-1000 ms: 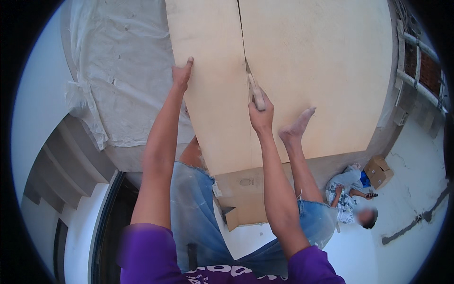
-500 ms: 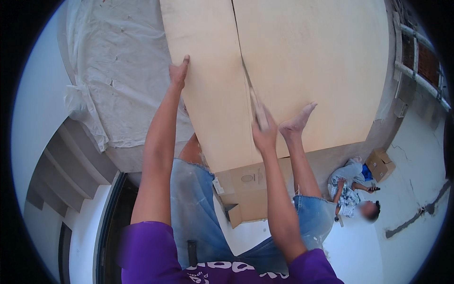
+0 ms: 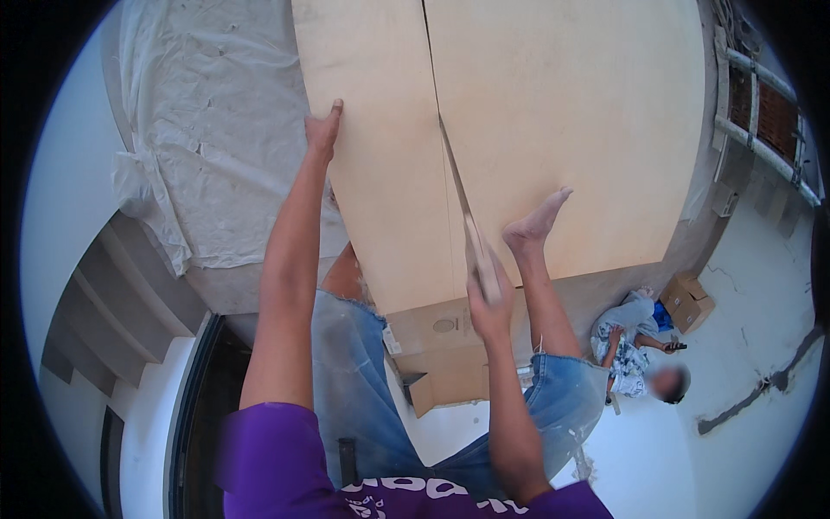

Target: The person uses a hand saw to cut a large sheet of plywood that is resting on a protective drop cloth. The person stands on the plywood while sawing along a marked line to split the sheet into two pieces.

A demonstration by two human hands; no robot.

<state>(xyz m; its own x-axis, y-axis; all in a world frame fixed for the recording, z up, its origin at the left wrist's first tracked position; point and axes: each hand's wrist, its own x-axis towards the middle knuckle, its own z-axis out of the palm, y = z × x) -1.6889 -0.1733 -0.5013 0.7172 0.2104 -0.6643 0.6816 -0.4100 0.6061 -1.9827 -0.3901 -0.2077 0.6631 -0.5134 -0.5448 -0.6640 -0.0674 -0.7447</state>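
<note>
A large pale plywood sheet point(image 3: 571, 112) lies before me, with a long cut running down from its far edge and a thin line drawn below it. My right hand point(image 3: 491, 311) is closed round the handle of a handsaw point(image 3: 453, 169). The narrow blade stands in the cut, and the handle end reaches the sheet's near edge. My left hand point(image 3: 322, 136) grips the sheet's left edge, thumb on top and fingers hidden beneath. To the right of the saw, my bare right foot point(image 3: 534, 221) rests on the sheet.
A cardboard box point(image 3: 445, 346) sits below the sheet's near edge, between my legs. Whitish plastic sheeting point(image 3: 229, 130) covers the surface at left. Far below right, a person point(image 3: 627, 346) sits near another carton point(image 3: 687, 303). A ladder-like frame point(image 3: 761, 112) stands at upper right.
My right hand has drawn the handsaw back toward me, and more of its blade shows. My left hand keeps its hold on the edge. The view has shifted slightly.
</note>
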